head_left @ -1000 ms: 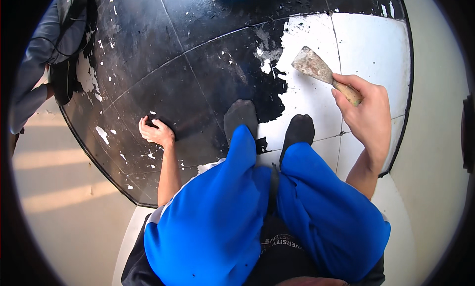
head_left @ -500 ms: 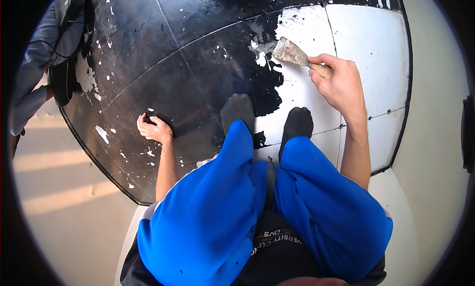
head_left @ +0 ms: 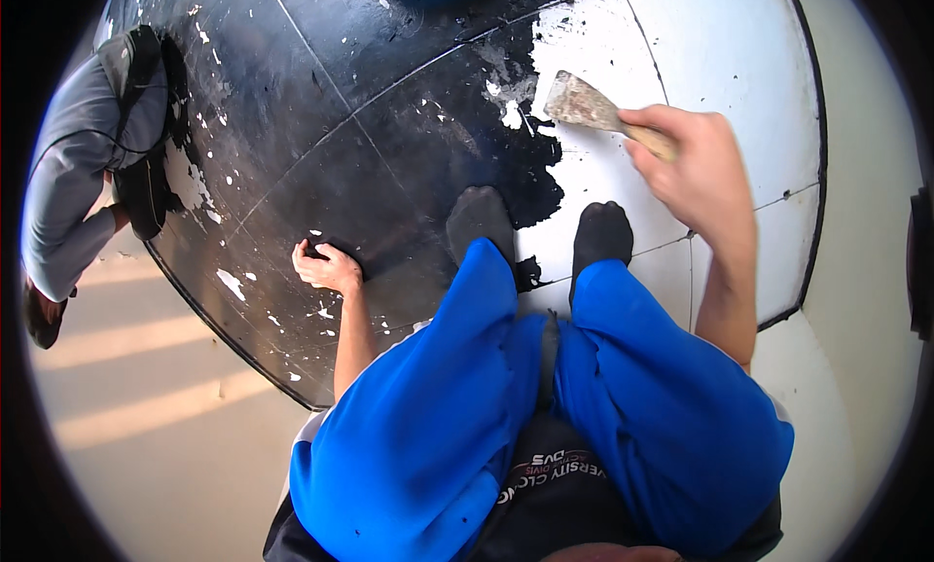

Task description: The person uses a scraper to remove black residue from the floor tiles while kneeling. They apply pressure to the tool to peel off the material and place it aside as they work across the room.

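Note:
My right hand (head_left: 702, 168) is closed around the wooden handle of a paint scraper (head_left: 584, 103). Its worn, stained blade points left, over the white tiles (head_left: 725, 61) beside the ragged edge of a black coating (head_left: 389, 163). I cannot tell whether the blade touches the surface. My left hand (head_left: 331, 268) rests low over the black area at the left, its fingers curled around a dark spot; whether that is an object or just the black floor is unclear. My feet in dark socks (head_left: 602, 233) stand between the hands, one on black, one on white.
Another person's grey-clothed leg (head_left: 73, 173) and dark shoe (head_left: 44, 317) are at the far left, by a black strap or cable. White flakes (head_left: 231, 284) dot the black surface. A dark border edges the tiled area, with pale floor (head_left: 146, 367) outside it.
The view has shifted, so most of the scene sits farther right. My right hand has moved a little with the scraper, which is tilted slightly differently. My left hand stays curled.

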